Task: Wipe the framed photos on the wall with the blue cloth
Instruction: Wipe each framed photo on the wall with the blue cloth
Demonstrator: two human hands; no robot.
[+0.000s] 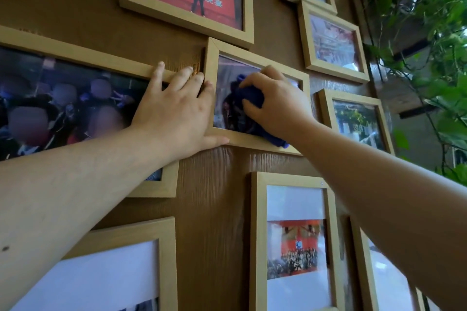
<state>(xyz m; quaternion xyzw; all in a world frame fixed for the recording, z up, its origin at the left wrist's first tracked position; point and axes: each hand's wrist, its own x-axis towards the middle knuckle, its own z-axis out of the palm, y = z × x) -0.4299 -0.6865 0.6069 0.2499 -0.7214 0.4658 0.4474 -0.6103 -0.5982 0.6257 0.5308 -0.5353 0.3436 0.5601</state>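
Observation:
Several light wooden framed photos hang on a brown wood-grain wall (212, 184). My right hand (275, 103) presses a bunched blue cloth (250, 98) against the glass of the small middle frame (211, 78). A tail of the cloth hangs over that frame's lower edge. My left hand (177, 108) lies flat with fingers spread. It spans the right end of the wide frame (75, 53) on the left and the middle frame's left rail, thumb under the bottom corner.
A red-photo frame (131, 0) hangs above; more frames hang at the right (307, 40), lower middle (257, 235) and lower left (166, 260). Green leafy plants (434, 33) and dark shelves stand close at the right edge of the wall.

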